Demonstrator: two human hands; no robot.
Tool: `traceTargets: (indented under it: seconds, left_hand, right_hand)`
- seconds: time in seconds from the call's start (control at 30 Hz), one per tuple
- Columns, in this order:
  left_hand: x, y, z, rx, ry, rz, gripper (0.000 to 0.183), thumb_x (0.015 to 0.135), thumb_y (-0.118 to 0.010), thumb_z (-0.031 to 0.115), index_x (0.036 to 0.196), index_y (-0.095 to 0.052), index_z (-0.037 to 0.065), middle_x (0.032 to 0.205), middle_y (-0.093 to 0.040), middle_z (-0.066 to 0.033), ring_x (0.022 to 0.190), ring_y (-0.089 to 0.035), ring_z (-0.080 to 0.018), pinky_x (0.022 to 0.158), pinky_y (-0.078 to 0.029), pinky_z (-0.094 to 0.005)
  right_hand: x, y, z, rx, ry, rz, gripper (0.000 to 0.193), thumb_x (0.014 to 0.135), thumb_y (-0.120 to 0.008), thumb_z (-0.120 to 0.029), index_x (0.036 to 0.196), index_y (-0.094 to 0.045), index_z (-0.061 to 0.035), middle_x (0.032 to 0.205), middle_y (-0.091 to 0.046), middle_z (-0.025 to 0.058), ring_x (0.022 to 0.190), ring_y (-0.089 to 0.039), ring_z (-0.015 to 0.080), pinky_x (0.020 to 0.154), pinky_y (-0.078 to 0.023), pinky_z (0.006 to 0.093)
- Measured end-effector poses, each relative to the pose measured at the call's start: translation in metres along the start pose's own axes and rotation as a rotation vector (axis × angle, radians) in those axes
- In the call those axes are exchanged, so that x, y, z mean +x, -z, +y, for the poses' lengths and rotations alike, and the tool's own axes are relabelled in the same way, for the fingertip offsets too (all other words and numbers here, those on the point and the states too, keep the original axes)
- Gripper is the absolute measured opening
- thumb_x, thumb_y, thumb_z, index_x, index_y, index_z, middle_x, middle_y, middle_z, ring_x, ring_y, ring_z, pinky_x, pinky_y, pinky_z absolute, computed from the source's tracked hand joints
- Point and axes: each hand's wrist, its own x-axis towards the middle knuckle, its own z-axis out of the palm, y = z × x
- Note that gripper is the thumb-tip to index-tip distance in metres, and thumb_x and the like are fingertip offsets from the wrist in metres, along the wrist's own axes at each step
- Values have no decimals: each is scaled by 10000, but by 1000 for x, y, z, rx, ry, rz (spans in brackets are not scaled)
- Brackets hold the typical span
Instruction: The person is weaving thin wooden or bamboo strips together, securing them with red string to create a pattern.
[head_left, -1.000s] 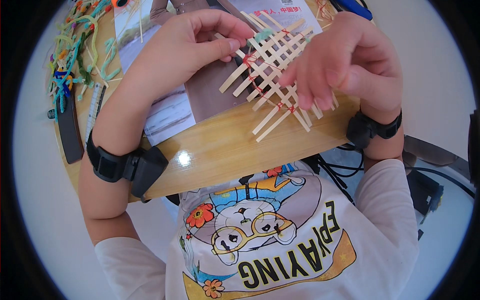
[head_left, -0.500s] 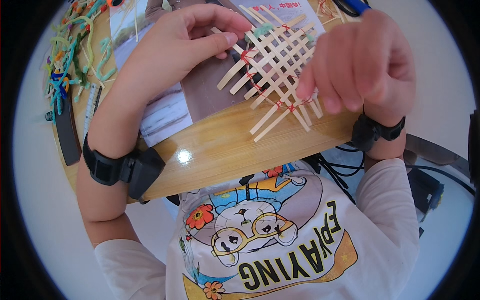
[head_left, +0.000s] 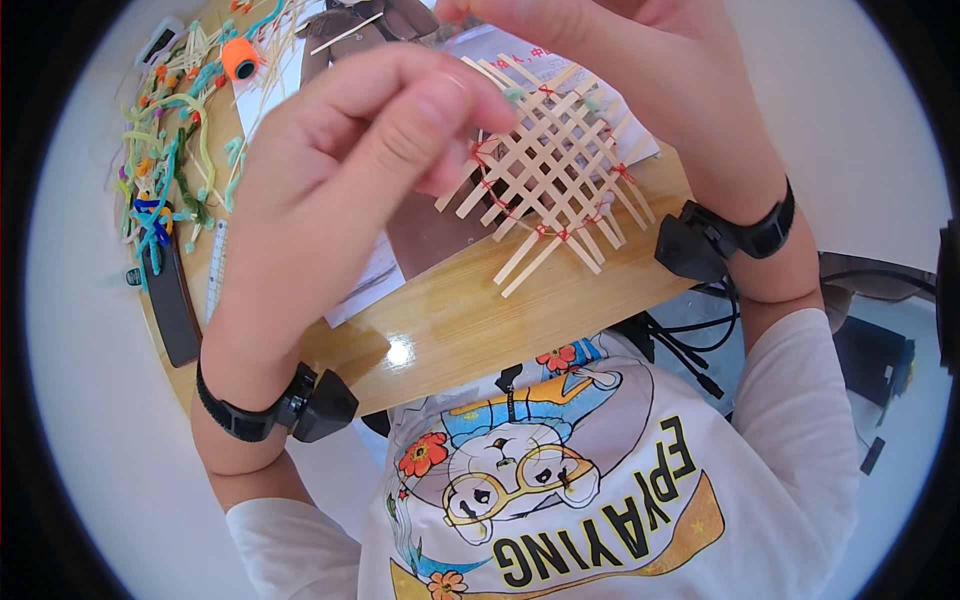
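Observation:
A woven lattice of pale bamboo strips (head_left: 555, 165), tied round its edge with red thread and bits of fuzzy green yarn, lies on printed paper (head_left: 365, 290) at the table's near side. My left hand (head_left: 340, 150) is raised over the lattice's left corner with thumb and forefinger pinched together. What they pinch, if anything, does not show. Above the lattice's far right side, my right hand (head_left: 650, 75) reaches up and left. Its fingers are partly cut off by the top edge, and I see nothing held in it.
Tangled coloured yarn (head_left: 165, 160) lies at the left with an orange spool (head_left: 239, 60) beside it. A dark brown bar (head_left: 172, 310) and a ruler (head_left: 216, 268) lie near the table's left edge. Black cables (head_left: 690, 345) hang below the table's near edge at the right.
Both hands have come up off the lattice, and my right hand has swung up and left towards the top edge. The lattice has stayed on the paper; the whole view has shifted slightly.

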Motion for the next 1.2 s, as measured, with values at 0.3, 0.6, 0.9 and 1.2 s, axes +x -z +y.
traceTargets:
  seconds: [0.3,0.6,0.9,1.2]
  left_hand:
    - [-1,7,-34,-66,-130,282,363,1119,-436,321,1079,-633,20,793,-513,21,759,-464,-71,721,-377,-219]
    - [-2,-3,-17,-80,-115,277,368,1122,-426,338,1086,-616,26,803,-534,11,738,-468,-70,697,-382,-216]
    - [0,8,-3,61,-39,37,306,1133,-397,292,1040,-563,53,703,-417,45,643,-362,-48,610,-300,-198]
    - [-4,-3,-8,-84,-172,128,333,1132,-386,329,997,-549,72,673,-393,65,623,-341,-48,595,-286,-209]
  right_hand:
    - [-26,2,17,-691,148,-181,141,906,-721,-175,977,-734,-54,1279,-676,98,1235,-600,258,1053,-463,391]
    - [-33,-8,32,-684,86,-189,93,842,-773,-138,922,-772,-92,1299,-660,59,1286,-545,273,1078,-439,407]
    - [-37,-8,41,-636,2,-175,63,868,-758,-140,899,-745,-86,1280,-662,43,1274,-545,271,1072,-440,390]
    - [-37,-9,47,-708,78,-191,57,868,-754,-144,908,-749,-104,1275,-663,36,1265,-551,276,1067,-442,394]
